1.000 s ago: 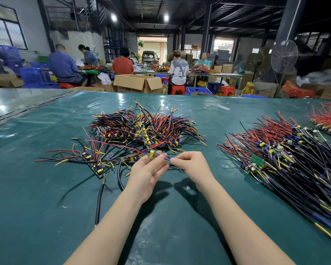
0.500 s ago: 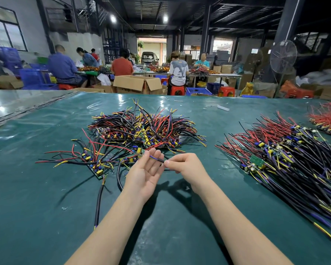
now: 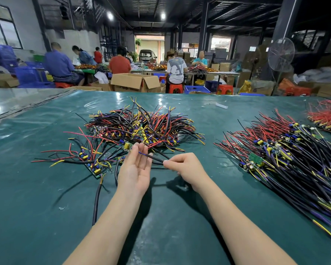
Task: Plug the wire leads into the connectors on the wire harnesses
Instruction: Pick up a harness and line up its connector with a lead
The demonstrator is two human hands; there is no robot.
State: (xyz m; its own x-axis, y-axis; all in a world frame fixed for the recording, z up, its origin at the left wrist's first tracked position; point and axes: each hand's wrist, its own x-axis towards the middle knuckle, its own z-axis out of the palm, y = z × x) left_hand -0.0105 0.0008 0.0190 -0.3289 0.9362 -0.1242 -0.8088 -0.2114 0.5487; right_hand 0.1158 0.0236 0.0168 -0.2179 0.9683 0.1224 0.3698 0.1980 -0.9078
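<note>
Near the middle of the green tabletop (image 3: 46,207), the left hand (image 3: 135,170) is turned palm up, its fingers straight and relaxed. A black wire lead (image 3: 155,158) with a blue tip lies across those fingers. The right hand (image 3: 186,167) pinches the lead's other end between thumb and forefinger. Just behind both hands, toward the far edge, sits a tangled pile of wire harnesses (image 3: 141,127). A second pile of harnesses (image 3: 285,159) lies along the right edge.

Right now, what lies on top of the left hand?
A black cable lies across fingers of the left hand; the right hand pinches its other end, hiding that tip.
</note>
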